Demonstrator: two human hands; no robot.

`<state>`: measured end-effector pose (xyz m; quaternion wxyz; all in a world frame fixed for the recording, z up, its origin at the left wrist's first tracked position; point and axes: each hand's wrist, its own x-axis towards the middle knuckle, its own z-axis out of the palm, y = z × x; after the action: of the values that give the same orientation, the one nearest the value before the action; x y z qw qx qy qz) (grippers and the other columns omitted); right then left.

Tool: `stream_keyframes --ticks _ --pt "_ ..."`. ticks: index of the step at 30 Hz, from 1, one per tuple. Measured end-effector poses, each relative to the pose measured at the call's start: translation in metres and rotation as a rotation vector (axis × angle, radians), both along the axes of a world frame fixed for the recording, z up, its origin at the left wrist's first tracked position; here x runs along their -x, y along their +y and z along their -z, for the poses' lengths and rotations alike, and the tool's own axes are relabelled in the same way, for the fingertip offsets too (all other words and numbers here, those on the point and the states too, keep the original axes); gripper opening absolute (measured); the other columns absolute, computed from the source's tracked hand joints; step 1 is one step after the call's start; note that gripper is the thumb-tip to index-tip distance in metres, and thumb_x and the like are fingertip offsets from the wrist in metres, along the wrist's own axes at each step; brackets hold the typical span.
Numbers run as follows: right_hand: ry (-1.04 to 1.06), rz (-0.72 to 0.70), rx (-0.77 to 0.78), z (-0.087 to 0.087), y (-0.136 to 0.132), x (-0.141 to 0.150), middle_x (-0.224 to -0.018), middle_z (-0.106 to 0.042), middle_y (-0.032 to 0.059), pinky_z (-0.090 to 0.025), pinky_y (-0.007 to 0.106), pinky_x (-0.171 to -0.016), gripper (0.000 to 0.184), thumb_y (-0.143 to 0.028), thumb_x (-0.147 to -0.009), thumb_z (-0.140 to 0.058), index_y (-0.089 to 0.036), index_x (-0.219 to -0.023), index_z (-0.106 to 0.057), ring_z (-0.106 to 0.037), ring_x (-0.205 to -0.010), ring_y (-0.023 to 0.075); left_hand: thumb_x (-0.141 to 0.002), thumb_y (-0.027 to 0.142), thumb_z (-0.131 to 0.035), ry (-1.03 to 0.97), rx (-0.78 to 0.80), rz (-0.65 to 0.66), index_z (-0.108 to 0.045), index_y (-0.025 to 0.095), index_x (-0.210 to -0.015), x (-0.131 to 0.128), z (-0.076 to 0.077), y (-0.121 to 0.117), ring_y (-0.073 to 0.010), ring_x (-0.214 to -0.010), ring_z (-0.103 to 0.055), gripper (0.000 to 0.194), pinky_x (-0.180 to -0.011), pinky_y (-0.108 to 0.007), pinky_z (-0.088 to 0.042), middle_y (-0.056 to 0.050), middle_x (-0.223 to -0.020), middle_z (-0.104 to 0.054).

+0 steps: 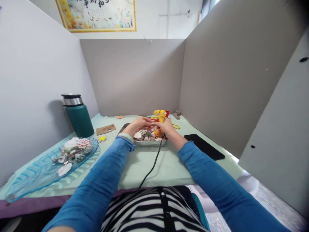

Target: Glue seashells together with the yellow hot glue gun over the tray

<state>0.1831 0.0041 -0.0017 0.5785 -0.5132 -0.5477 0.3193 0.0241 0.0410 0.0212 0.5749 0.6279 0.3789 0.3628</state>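
My right hand (166, 127) is wrapped round the handle of a yellow hot glue gun (159, 113), whose black cord (154, 164) runs down toward my lap. Close beside it, my left hand (140, 124) has its fingers drawn together near the gun. Anything between those fingers is hidden or too small to name. Both hands are above a metal tray (149, 143) holding seashells (146, 133) and bits of stone. An orange piece (157, 133) lies among the shells, just under my right hand.
On the left are a blue glass dish (31, 174) of shells, a green bottle (79, 119), a brown card (105, 129) and a yellow flower-like piece (102, 138). A black flat object (205, 146) lies right. Grey partitions (135, 74) enclose the table.
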Motion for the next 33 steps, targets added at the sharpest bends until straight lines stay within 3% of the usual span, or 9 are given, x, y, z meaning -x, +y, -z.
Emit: stream_keyframes --ticks 5,10,17,22,25,29,33 --pt "-0.072 0.054 -0.066 0.006 0.008 -0.002 -0.072 -0.062 -0.002 -0.05 0.025 -0.055 0.03 -0.022 -0.064 -0.067 -0.019 -0.093 -0.061 -0.061 -0.062 0.0154 -0.063 0.012 -0.086 0.073 -0.019 0.087 -0.067 0.01 -0.086 0.003 0.004 0.001 -0.0182 -0.07 -0.072 0.029 -0.074 -0.032 -0.058 -0.011 -0.077 -0.074" --pt "-0.081 0.007 -0.061 0.008 0.008 -0.002 -0.069 -0.061 -0.0034 -0.049 0.024 -0.054 0.028 -0.02 -0.064 -0.064 -0.019 -0.092 -0.061 -0.059 -0.059 0.0143 -0.06 0.014 -0.088 0.109 -0.024 0.11 -0.066 0.01 -0.084 0.006 0.002 0.0 -0.0185 -0.072 -0.072 0.033 -0.074 -0.032 -0.058 -0.011 -0.077 -0.074" --pt "-0.046 -0.043 -0.021 0.003 -0.002 0.004 -0.067 -0.059 -0.0039 -0.046 0.022 -0.051 0.027 -0.013 -0.067 -0.064 -0.018 -0.093 -0.059 -0.058 -0.056 0.0125 -0.068 0.019 -0.083 0.212 -0.112 0.082 -0.066 0.01 -0.074 0.006 0.0 -0.004 -0.0126 -0.059 -0.065 0.02 -0.068 -0.029 -0.056 -0.005 -0.063 -0.067" --pt "-0.068 -0.037 0.021 0.003 -0.003 0.004 -0.067 -0.061 -0.0032 -0.046 0.021 -0.05 0.03 -0.011 -0.068 -0.063 -0.017 -0.098 -0.06 -0.059 -0.055 0.0128 -0.068 0.018 -0.08 0.257 -0.134 0.085 -0.068 0.01 -0.079 0.01 -0.003 -0.006 -0.0135 -0.064 -0.067 0.018 -0.071 -0.028 -0.056 -0.005 -0.069 -0.07" --pt "-0.169 -0.005 -0.009 0.007 0.002 0.002 -0.07 -0.063 -0.003 -0.048 0.021 -0.054 0.027 -0.011 -0.067 -0.065 -0.018 -0.093 -0.06 -0.061 -0.059 0.0126 -0.069 0.019 -0.078 0.391 -0.18 0.001 -0.071 0.011 -0.084 0.018 -0.008 -0.004 -0.0142 -0.066 -0.068 0.018 -0.067 -0.026 -0.055 -0.006 -0.077 -0.072" --pt "-0.155 -0.03 0.036 0.008 0.003 0.002 -0.067 -0.062 -0.0025 -0.046 0.021 -0.048 0.025 -0.016 -0.07 -0.067 -0.019 -0.093 -0.058 -0.063 -0.056 0.0144 -0.069 0.013 -0.074 0.745 -0.244 -0.228 -0.073 0.012 -0.078 0.028 -0.011 -0.001 -0.0157 -0.057 -0.063 0.009 -0.064 -0.027 -0.054 -0.004 -0.06 -0.065" --pt "-0.057 -0.008 0.052 0.003 -0.001 0.005 -0.067 -0.061 -0.0021 -0.045 0.02 -0.044 0.021 -0.014 -0.073 -0.066 -0.018 -0.09 -0.057 -0.064 -0.056 0.0146 -0.06 0.005 -0.072 0.964 -0.255 -0.265 -0.071 0.013 -0.061 0.029 -0.011 0.0 -0.0225 -0.059 -0.065 0.009 -0.068 -0.034 -0.054 -0.005 -0.048 -0.058"
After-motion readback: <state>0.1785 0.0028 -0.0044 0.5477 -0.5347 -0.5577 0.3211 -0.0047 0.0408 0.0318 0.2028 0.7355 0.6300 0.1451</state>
